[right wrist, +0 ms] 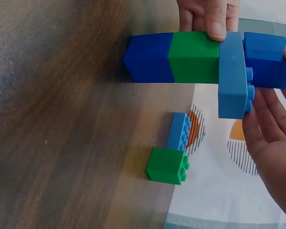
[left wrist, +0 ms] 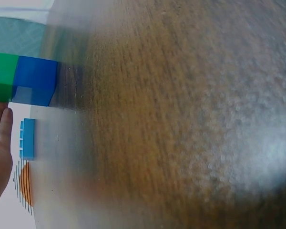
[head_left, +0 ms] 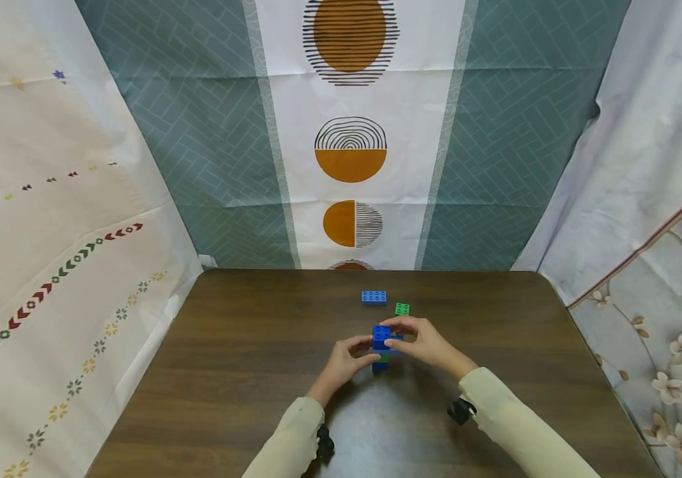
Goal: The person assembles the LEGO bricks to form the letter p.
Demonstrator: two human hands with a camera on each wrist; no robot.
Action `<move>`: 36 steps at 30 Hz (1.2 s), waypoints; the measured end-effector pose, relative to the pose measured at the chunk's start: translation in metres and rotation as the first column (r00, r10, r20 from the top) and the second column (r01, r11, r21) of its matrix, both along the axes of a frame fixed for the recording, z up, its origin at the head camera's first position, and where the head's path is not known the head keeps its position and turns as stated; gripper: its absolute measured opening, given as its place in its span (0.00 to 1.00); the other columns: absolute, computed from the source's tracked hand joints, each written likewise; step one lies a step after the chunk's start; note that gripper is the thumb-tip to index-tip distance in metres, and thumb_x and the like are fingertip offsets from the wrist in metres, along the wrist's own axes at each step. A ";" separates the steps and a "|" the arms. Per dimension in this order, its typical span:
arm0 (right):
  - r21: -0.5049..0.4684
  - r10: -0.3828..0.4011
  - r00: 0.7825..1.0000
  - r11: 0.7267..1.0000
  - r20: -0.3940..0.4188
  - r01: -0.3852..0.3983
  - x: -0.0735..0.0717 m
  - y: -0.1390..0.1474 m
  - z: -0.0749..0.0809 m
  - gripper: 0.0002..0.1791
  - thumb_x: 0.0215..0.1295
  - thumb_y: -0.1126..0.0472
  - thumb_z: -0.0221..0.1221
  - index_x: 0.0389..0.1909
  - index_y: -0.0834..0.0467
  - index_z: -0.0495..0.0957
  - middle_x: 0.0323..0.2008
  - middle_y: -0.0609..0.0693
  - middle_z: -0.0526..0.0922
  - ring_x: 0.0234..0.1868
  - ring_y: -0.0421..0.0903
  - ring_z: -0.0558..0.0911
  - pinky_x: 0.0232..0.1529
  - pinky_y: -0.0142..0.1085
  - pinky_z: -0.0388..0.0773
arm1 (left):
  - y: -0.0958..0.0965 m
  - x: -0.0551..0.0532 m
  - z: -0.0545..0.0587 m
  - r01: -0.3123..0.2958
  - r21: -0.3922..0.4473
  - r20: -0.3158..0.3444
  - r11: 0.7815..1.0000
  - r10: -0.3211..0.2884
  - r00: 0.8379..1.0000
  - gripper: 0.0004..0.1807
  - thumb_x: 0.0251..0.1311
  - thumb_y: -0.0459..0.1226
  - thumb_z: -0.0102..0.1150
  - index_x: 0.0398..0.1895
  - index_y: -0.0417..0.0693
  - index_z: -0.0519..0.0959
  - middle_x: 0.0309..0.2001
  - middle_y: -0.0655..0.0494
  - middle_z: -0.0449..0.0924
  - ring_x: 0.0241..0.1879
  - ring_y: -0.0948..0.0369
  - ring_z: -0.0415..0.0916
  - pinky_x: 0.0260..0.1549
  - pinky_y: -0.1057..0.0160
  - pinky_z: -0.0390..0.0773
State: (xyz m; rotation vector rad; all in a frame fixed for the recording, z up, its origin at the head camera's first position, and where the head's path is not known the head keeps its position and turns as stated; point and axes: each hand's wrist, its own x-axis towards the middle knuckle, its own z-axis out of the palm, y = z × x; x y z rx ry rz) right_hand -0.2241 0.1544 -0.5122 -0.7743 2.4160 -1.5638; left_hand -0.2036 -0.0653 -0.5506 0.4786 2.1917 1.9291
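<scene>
A tower of toy building bricks stands upright on the table. At its base is a dark blue brick (right wrist: 150, 57), with a green brick (right wrist: 195, 57) above it. A longer light blue brick (right wrist: 232, 81) lies across the green one and juts out to one side. On top sits another dark blue brick (head_left: 381, 335). My left hand (head_left: 345, 362) grips the tower around the green brick, its thumb at the edge of the light blue one in the right wrist view. My right hand (head_left: 427, 342) holds the top brick between thumb and fingers, some fingertips beside the light blue brick.
Behind the tower, a loose light blue brick (head_left: 373, 297) lies near the far edge of the brown wooden table (head_left: 245, 372). A loose green brick (head_left: 402, 309) lies close to it, just beyond my right hand. Patterned cloths hang at the back and sides.
</scene>
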 end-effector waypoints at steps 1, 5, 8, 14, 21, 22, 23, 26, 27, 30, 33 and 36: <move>-0.002 0.001 1.000 1.000 -0.001 -0.001 -0.001 0.000 -0.001 0.20 0.63 0.63 0.63 0.56 0.60 0.76 0.50 0.55 0.81 0.50 0.53 0.79 0.56 0.56 0.74 | 0.000 0.000 0.001 0.000 0.002 -0.003 1.000 0.000 1.000 0.19 0.58 0.30 0.64 0.53 0.34 0.78 0.50 0.39 0.81 0.53 0.46 0.77 0.53 0.55 0.77; -0.004 0.004 1.000 1.000 -0.001 -0.004 -0.002 0.000 -0.001 0.19 0.62 0.59 0.64 0.55 0.56 0.77 0.47 0.51 0.82 0.48 0.50 0.80 0.55 0.55 0.75 | -0.001 0.000 0.001 0.006 0.016 -0.013 1.000 -0.006 1.000 0.19 0.58 0.29 0.64 0.53 0.33 0.78 0.50 0.38 0.80 0.53 0.46 0.77 0.54 0.53 0.75; -0.011 0.001 1.000 1.000 -0.001 -0.001 -0.002 -0.001 0.000 0.19 0.62 0.57 0.65 0.54 0.55 0.78 0.46 0.50 0.82 0.47 0.49 0.80 0.55 0.56 0.75 | 0.000 -0.001 -0.002 0.007 0.021 -0.020 1.000 -0.007 1.000 0.18 0.58 0.29 0.64 0.52 0.33 0.78 0.50 0.38 0.80 0.53 0.45 0.77 0.55 0.50 0.75; -0.047 -0.015 1.000 0.999 0.007 0.015 0.001 -0.001 -0.004 0.19 0.62 0.60 0.64 0.54 0.57 0.78 0.47 0.52 0.82 0.49 0.52 0.79 0.56 0.58 0.72 | 0.001 -0.003 -0.008 -0.017 0.002 -0.016 1.000 0.017 1.000 0.19 0.57 0.31 0.66 0.52 0.35 0.79 0.50 0.41 0.81 0.53 0.48 0.77 0.56 0.52 0.74; -0.081 -0.025 1.000 0.996 0.007 0.025 0.004 -0.002 -0.005 0.19 0.63 0.60 0.64 0.54 0.58 0.78 0.49 0.54 0.82 0.50 0.52 0.79 0.58 0.54 0.72 | 0.003 -0.010 -0.026 -0.026 0.001 -0.026 1.000 0.026 0.999 0.19 0.57 0.31 0.66 0.53 0.37 0.79 0.50 0.43 0.81 0.54 0.50 0.77 0.55 0.58 0.75; -0.082 -0.026 1.000 0.996 0.004 0.026 0.002 -0.001 -0.009 0.19 0.62 0.59 0.64 0.54 0.57 0.78 0.49 0.52 0.82 0.50 0.51 0.80 0.58 0.53 0.72 | 0.003 -0.010 -0.025 -0.024 0.000 -0.030 1.000 0.024 0.999 0.19 0.57 0.31 0.66 0.53 0.36 0.79 0.50 0.43 0.81 0.54 0.50 0.77 0.56 0.57 0.75; -0.081 -0.025 1.000 0.996 0.007 0.026 0.002 -0.001 -0.008 0.19 0.63 0.59 0.64 0.55 0.57 0.78 0.49 0.53 0.82 0.51 0.51 0.79 0.59 0.53 0.72 | 0.003 -0.011 -0.029 -0.023 -0.003 -0.031 1.000 0.023 0.999 0.20 0.57 0.32 0.66 0.53 0.37 0.78 0.51 0.43 0.81 0.54 0.50 0.77 0.56 0.57 0.75; -0.079 -0.026 1.000 0.997 0.013 0.027 0.003 -0.001 -0.008 0.20 0.63 0.62 0.63 0.56 0.60 0.77 0.50 0.55 0.81 0.52 0.53 0.79 0.59 0.53 0.71 | 0.003 -0.011 -0.027 -0.017 -0.017 -0.038 1.000 0.017 0.999 0.21 0.58 0.33 0.66 0.54 0.38 0.78 0.51 0.44 0.81 0.54 0.51 0.77 0.57 0.55 0.74; -0.079 -0.025 1.000 0.997 0.016 0.026 0.003 -0.001 -0.008 0.20 0.64 0.63 0.63 0.56 0.61 0.77 0.51 0.56 0.81 0.52 0.54 0.79 0.60 0.54 0.71 | 0.002 -0.011 -0.027 -0.015 -0.019 -0.039 1.000 0.014 0.999 0.21 0.58 0.33 0.66 0.55 0.38 0.77 0.52 0.44 0.80 0.54 0.51 0.77 0.57 0.55 0.74; -0.073 -0.020 1.000 0.997 0.018 0.021 0.006 -0.002 -0.002 0.20 0.64 0.65 0.62 0.57 0.63 0.75 0.52 0.59 0.80 0.54 0.58 0.78 0.60 0.57 0.69 | 0.002 -0.010 -0.025 -0.015 -0.025 -0.049 1.000 0.014 0.999 0.23 0.58 0.32 0.65 0.57 0.38 0.76 0.52 0.44 0.80 0.55 0.50 0.76 0.58 0.53 0.73; -0.060 -0.011 1.000 0.998 0.021 0.012 0.012 -0.004 0.010 0.20 0.65 0.65 0.61 0.57 0.65 0.75 0.52 0.60 0.80 0.55 0.59 0.77 0.60 0.58 0.68 | 0.003 -0.008 -0.020 -0.016 -0.017 -0.056 1.000 0.015 0.998 0.24 0.58 0.30 0.65 0.59 0.36 0.74 0.53 0.42 0.79 0.55 0.49 0.75 0.59 0.52 0.72; -0.059 -0.003 1.000 0.998 0.008 0.003 0.018 -0.005 0.021 0.20 0.65 0.65 0.61 0.57 0.67 0.75 0.52 0.61 0.80 0.54 0.60 0.77 0.59 0.60 0.68 | 0.002 -0.002 -0.008 -0.006 0.008 -0.076 1.000 0.007 0.997 0.24 0.58 0.29 0.64 0.59 0.33 0.73 0.54 0.38 0.77 0.56 0.45 0.74 0.60 0.48 0.70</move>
